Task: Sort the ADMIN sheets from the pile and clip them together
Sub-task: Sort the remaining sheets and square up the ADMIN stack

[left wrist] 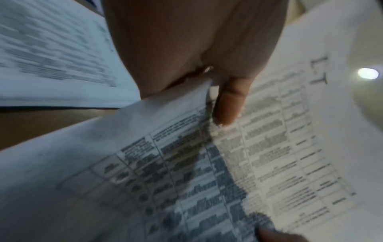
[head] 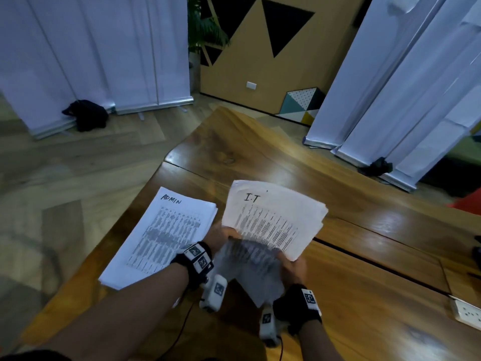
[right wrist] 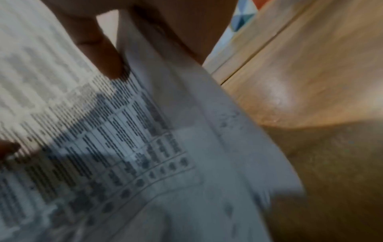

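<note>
With an ADMIN stack (head: 158,238) lying at nine o'clock, both hands, left hand (head: 223,237) and right hand (head: 292,269), are pinching the I.T-topped pile (head: 273,217), sorting apparently unfinished, clipping pending.

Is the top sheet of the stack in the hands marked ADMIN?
No, the held stack is headed I.T; the ADMIN pile lies on the table beside it.

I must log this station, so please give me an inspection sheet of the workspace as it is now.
Surface: wooden table, glossy, with seams.
Job's things: ADMIN pile flat on the table at left; I.T sheets held up; a blurred sheet in front of them.
Clutter: power strip at the right edge.
Grippers: left hand and right hand both grip the I.T sheets.
Cables: thin cable under the wrists.
Surroundings: white banners, black bag on the floor, plant.
</note>
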The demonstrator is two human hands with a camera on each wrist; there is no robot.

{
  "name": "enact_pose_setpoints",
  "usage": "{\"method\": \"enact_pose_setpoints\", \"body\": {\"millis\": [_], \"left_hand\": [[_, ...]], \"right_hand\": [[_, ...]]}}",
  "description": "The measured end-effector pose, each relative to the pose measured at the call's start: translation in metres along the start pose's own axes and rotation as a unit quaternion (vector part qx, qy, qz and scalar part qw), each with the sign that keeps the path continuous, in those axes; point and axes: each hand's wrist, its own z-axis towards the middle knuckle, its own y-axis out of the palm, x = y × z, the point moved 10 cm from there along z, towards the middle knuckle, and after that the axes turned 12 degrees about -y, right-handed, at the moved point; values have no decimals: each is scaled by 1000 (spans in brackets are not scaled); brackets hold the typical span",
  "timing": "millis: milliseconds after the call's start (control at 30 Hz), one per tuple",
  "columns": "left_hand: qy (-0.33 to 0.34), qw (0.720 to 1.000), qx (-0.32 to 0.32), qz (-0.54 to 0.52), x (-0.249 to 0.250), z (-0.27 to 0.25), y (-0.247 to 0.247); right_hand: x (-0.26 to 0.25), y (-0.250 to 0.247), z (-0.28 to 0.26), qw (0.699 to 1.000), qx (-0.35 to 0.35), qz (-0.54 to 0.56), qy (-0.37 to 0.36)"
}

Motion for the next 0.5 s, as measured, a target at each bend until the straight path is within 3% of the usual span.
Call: {"method": "enact_pose_setpoints", "body": {"millis": [100, 200, 267, 333, 400, 500], "left_hand": [[-103, 985, 19, 137, -28, 14, -29], [-132, 949, 78, 275, -41, 20, -84], [-137, 915, 164, 343, -44, 18, -137], [-141, 854, 297, 404, -44, 8, -198], [-170, 822, 372, 395, -53, -3, -245], [-254, 795, 345, 429, -85, -2, -277]], "right_hand": [[12, 26, -6, 996, -52, -49, 56], [26, 44, -20, 980, -99, -134, 112], [44, 47, -28, 966, -107, -188, 140], [63, 50, -40, 960, -107, -192, 171], [77, 48, -55, 951, -108, -196, 212], [87, 44, -68, 950, -97, -176, 238]]}}
